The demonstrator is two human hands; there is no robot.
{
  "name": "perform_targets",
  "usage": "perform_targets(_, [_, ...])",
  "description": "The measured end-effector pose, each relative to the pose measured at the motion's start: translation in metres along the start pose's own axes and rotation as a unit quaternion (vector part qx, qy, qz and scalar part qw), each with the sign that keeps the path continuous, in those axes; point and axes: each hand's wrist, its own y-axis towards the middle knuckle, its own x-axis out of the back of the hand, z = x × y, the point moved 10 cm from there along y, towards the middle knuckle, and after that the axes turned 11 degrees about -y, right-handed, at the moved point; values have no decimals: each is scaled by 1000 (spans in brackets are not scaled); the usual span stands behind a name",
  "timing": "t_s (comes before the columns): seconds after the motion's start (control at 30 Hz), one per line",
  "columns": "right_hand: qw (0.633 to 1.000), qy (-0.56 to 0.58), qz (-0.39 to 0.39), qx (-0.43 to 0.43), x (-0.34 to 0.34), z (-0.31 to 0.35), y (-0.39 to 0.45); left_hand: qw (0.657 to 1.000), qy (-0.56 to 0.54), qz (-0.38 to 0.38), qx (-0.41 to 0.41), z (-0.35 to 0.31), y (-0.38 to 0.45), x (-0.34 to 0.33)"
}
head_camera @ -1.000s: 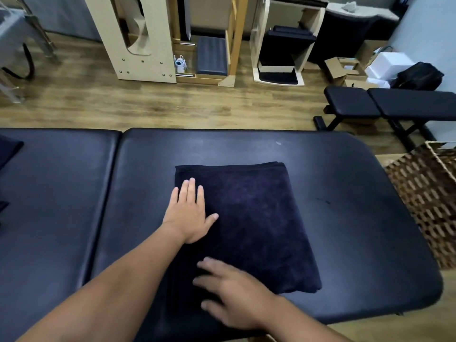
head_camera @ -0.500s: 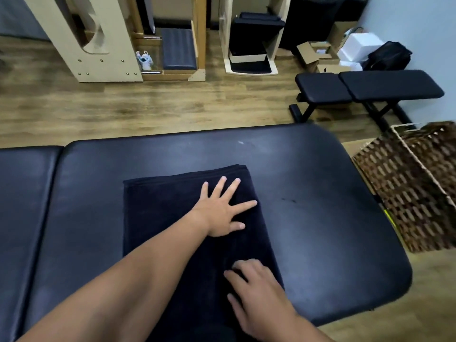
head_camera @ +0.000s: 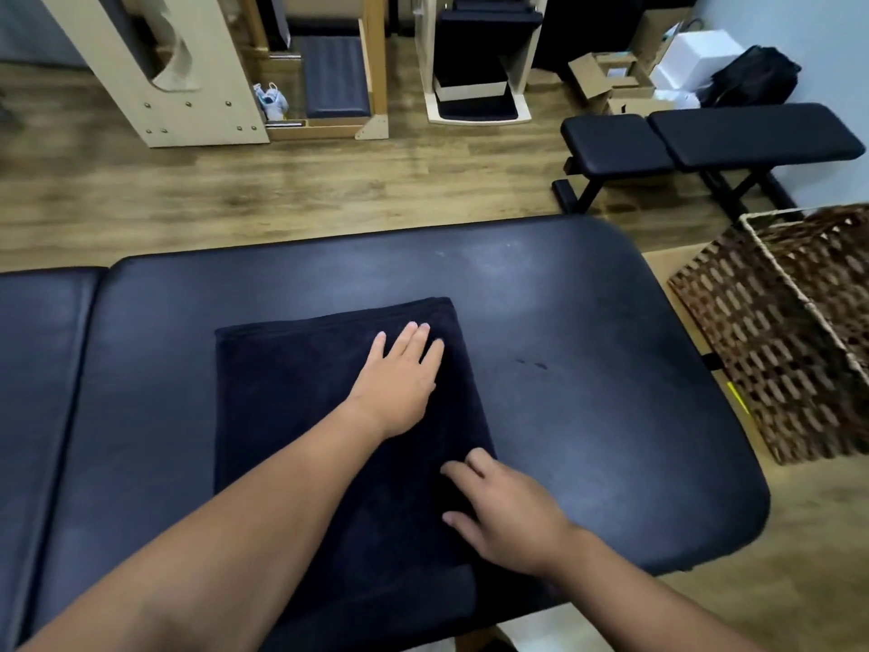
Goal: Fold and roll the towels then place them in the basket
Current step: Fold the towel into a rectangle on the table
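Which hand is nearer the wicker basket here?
Right. The right hand rests at the towel's near right edge; the left hand lies flat farther from the wicker basket.

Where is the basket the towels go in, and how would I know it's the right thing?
Find the big black padded table with the folded dark towel on it. Go past the table's right end, and the basket sits there, lower than the tabletop. It is the only brown woven thing there, with a pale rim and open gaps in its sides, unlike the black exercise bench behind it.
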Motion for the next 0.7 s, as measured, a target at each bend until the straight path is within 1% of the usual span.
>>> perform_targets(0.07, [1000, -4, -10, 2, 1, -1, -4, 999, -26, -20, -15, -3, -31, -8])
perform_targets(0.13, [999, -26, -30, 30, 2, 5, -11, 997, -54, -38, -30, -5, -70, -20])
perform_targets(0.2, [996, -52, -46, 51, 3, 10, -20, 995, -57, -63, -52, -11, -110, -29])
perform_targets(0.3, [995, -73, -29, 58, -5, 13, -34, 992, -59, -78, -81, -16, -169, -39])
perform_targets(0.37, [996, -79, -27, 43, -10, 10, -40, 992, -53, -65, -97, -14, -205, -48])
perform_targets(0.43, [995, -85, -49, 0, -11, 6, -45, 992, -30, -43, -114, -8, -233, -58])
perform_targets(0.5, [990, -116, -82, -25, -12, 7, -49, 992, 5, -34, -124, 1, -249, -63])
perform_targets(0.57, [984, -130, -110, -42, -15, 9, -53, 993, 25, -31, -112, 16, -258, -66])
perform_targets(0.63, [981, -118, -137, -65, -15, 7, -57, 994, 36, -27, -100, 30, -265, -68])
perform_targets(0.7, [977, -129, -159, -67, -11, 7, -60, 994, 54, -19, -96, 38, -270, -68])
